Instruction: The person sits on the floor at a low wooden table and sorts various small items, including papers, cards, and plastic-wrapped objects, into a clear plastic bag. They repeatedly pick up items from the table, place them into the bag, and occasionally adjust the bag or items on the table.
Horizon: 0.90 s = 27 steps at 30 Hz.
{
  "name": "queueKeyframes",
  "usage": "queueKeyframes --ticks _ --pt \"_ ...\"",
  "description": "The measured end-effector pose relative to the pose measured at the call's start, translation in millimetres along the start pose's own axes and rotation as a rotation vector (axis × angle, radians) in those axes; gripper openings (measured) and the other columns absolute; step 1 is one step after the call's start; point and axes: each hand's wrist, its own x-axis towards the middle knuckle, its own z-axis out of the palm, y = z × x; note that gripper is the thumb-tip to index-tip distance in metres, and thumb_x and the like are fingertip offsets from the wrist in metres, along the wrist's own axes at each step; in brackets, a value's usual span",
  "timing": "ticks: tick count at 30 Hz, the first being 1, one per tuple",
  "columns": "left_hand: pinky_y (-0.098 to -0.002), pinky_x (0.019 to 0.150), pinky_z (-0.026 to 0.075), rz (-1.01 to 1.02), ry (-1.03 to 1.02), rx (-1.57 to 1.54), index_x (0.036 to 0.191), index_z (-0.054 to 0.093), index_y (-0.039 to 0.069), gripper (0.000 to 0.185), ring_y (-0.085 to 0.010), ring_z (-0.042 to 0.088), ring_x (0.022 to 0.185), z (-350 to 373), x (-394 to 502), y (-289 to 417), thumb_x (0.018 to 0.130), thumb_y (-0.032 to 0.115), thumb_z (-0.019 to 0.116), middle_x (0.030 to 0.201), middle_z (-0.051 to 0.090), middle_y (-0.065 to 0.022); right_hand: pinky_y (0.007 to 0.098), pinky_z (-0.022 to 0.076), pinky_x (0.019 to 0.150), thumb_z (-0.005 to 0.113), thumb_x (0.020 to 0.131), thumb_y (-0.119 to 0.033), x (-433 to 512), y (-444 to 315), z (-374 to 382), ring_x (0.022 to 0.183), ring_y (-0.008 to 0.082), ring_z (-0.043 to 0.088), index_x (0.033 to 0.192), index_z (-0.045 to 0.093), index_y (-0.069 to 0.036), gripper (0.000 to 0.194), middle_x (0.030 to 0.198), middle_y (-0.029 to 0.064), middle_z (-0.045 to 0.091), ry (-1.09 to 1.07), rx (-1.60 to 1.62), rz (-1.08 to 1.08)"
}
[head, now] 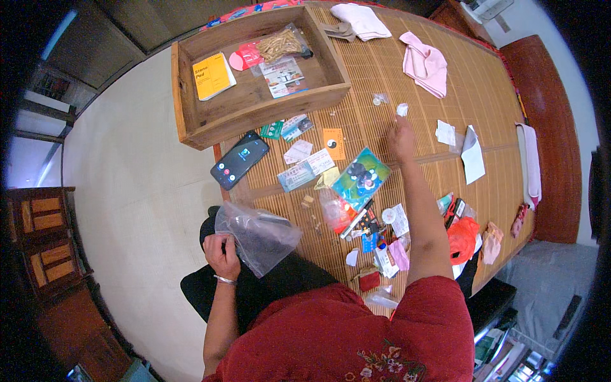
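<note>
My left hand point(223, 255), with a bracelet at the wrist, holds a clear plastic bag point(267, 238) by its edge over my lap. My right hand point(402, 136) reaches out over the bamboo mat point(372, 129), its fingertips at a small crumpled white paper point(402, 109); whether they grip it I cannot tell. A small clear bag with pale round bits point(378, 100) lies just left of that paper. Between my arms are a blue-green picture card point(361, 177), an orange card point(334, 143), other printed cards point(297, 175) and a red plastic packet point(336, 210).
A wooden drawer point(258, 117) at the upper left holds a yellow notepad point(211, 76) and bagged sticks point(280, 45). A smartphone point(239, 160) lies below it. Pink cloth point(425, 64), white papers point(472, 155) and an orange-red bag point(462, 238) lie to the right.
</note>
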Motion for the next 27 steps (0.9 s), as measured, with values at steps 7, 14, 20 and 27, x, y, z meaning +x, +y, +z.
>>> queueKeyframes --ticks 7,14,20,27 --pt "-0.0399 0.072 0.040 -0.016 -0.023 0.038 0.076 0.058 0.003 0.011 -0.0308 0.054 0.076 2 2 2 0.084 0.009 0.063 0.078 0.060 -0.0117 0.0549 0.0471 0.089 0.054 0.085 -0.023 34 50 36 0.109 0.0410 0.059 0.133 0.052 -0.009 0.051 0.131 0.0209 0.055 -0.170 -0.205 0.197" --pt "-0.0398 0.072 0.040 0.003 -0.038 0.083 0.077 0.058 0.004 0.010 -0.0308 0.055 0.076 3 7 8 0.084 0.009 0.062 0.078 0.060 -0.0112 0.0505 0.0505 0.084 0.056 0.085 -0.022 53 38 24 0.101 0.0368 0.064 0.118 0.061 -0.005 0.038 0.113 0.0229 0.064 -0.474 -0.257 0.224" --pt "-0.0396 0.072 0.041 -0.004 -0.047 0.075 0.078 0.059 0.004 0.008 -0.0307 0.055 0.076 2 6 6 0.084 0.009 0.062 0.079 0.061 -0.0112 0.0505 0.0515 0.075 0.060 0.080 -0.013 32 -4 6 0.087 0.0400 0.065 0.109 0.064 -0.005 0.030 0.093 0.0208 0.067 -0.189 -0.020 -0.022" --pt "-0.0390 0.073 0.041 -0.016 -0.050 0.075 0.079 0.061 0.005 0.006 -0.0298 0.057 0.078 2 5 3 0.083 0.010 0.062 0.081 0.062 -0.0106 0.0488 0.0516 0.074 0.063 0.073 -0.008 82 11 42 0.089 0.0390 0.063 0.117 0.065 -0.009 0.044 0.095 0.0188 0.067 -0.218 -0.105 -0.112"
